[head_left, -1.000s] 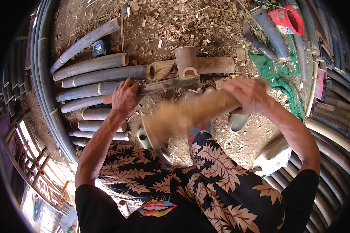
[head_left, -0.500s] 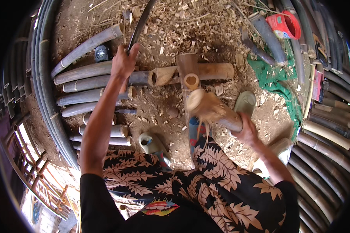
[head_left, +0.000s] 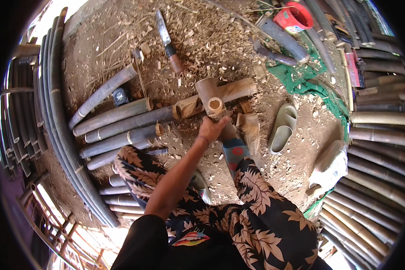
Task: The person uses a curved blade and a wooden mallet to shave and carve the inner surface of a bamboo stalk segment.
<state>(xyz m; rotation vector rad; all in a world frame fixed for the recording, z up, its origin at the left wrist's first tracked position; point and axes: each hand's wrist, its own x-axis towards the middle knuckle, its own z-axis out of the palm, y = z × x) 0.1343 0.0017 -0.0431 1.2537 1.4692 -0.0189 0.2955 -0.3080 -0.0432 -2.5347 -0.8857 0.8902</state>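
My left hand point(head_left: 213, 129) is closed round a short brown bamboo tube point(head_left: 207, 90) with a round opening in its side, just past my fingers. The tube rests across a notched bamboo pole point(head_left: 184, 108) lying on the ground. My foot in a blue patterned sock point(head_left: 236, 155) is close to the tube's near end. To its right lies the rough, frayed wooden piece point(head_left: 251, 128). A machete point(head_left: 167, 40) with a brown handle lies on the dirt farther off. My right hand is out of view.
Several cut bamboo poles point(head_left: 121, 112) lie at the left, beside a dark tape measure point(head_left: 120, 96). A loose green clog point(head_left: 283, 128), green netting point(head_left: 317, 90) and a red bucket point(head_left: 294, 18) are at the right. Stacked bamboo point(head_left: 378, 175) lines the right edge.
The machete has left my left hand and lies on the ground. That hand has moved right onto the tube. The frayed wooden piece is down, and my right hand has left the view.
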